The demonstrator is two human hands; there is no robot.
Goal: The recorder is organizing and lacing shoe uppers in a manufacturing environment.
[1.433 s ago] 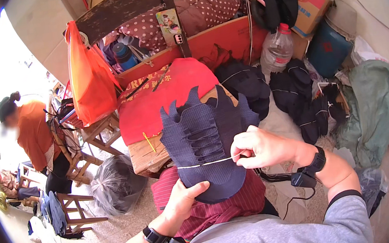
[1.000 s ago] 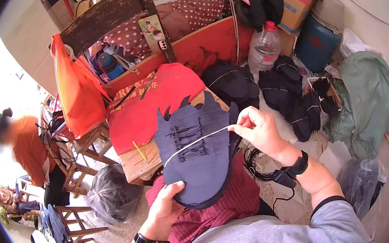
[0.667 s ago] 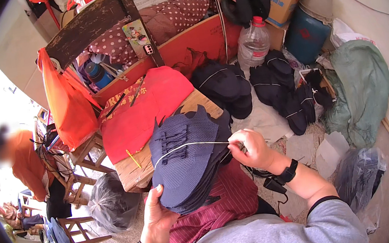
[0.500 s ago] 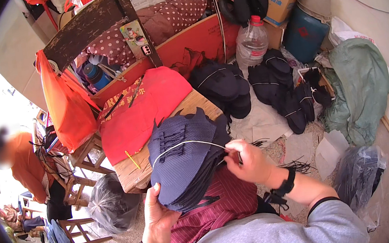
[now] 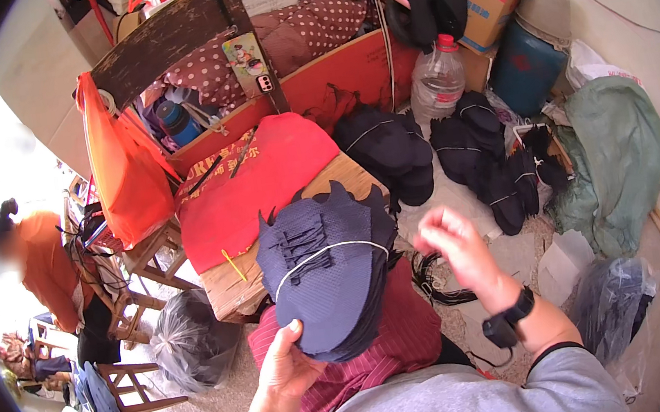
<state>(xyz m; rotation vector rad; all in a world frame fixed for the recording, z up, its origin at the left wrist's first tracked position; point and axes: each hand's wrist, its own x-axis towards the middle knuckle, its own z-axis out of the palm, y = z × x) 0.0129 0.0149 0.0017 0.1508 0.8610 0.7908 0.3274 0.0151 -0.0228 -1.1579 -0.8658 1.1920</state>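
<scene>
Right hand (image 5: 454,244) now off white cord (image 5: 327,251), lifted clear and blurred; grip looks released, fingers loose. A moment back it pulled that cord taut across stack. Cord now lies looped around stack of navy shoe uppers (image 5: 326,276), so bundle seems tied. Left hand (image 5: 289,372) grasps stack's lower edge, propped over lap and wooden bench (image 5: 233,288). Red cloth (image 5: 249,187) behind; dark bundles (image 5: 389,149) and plastic bottle (image 5: 437,82) crowd floor to right.

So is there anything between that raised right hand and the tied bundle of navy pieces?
Nothing visible. The right hand is lifted beside the stack of navy shoe uppers, with only open air between them. The left hand grips the stack's lower edge.
</scene>
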